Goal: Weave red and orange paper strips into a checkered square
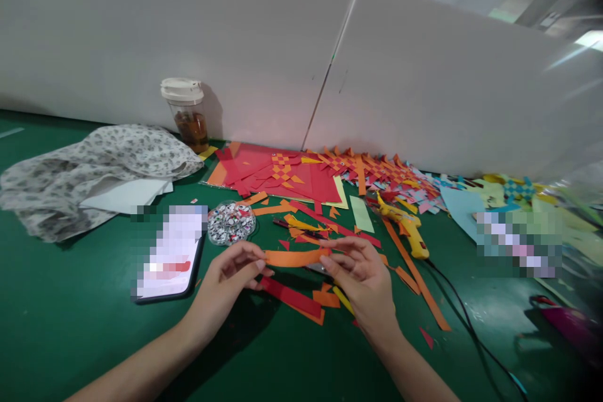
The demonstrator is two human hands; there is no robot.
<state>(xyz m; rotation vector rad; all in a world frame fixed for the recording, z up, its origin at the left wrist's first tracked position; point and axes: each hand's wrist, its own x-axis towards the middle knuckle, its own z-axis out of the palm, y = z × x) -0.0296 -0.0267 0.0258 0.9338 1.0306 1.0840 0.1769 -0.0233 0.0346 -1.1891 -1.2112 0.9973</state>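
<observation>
One orange strip (294, 258) was held over the green table (235, 364), its long axis laid crosswise between the hands. Its left end was pinched by the left hand (235, 269), its right end by the right hand (363, 276); neither was nearer. Below it, a red strip (292, 297) was seen slanting; contact with the left hand could not be told. A yellow glue gun (404, 226) was noted beyond the right.

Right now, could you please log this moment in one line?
left hand: pinching orange strip | right hand: pinching orange strip | nearby: glue gun, phone
</observation>
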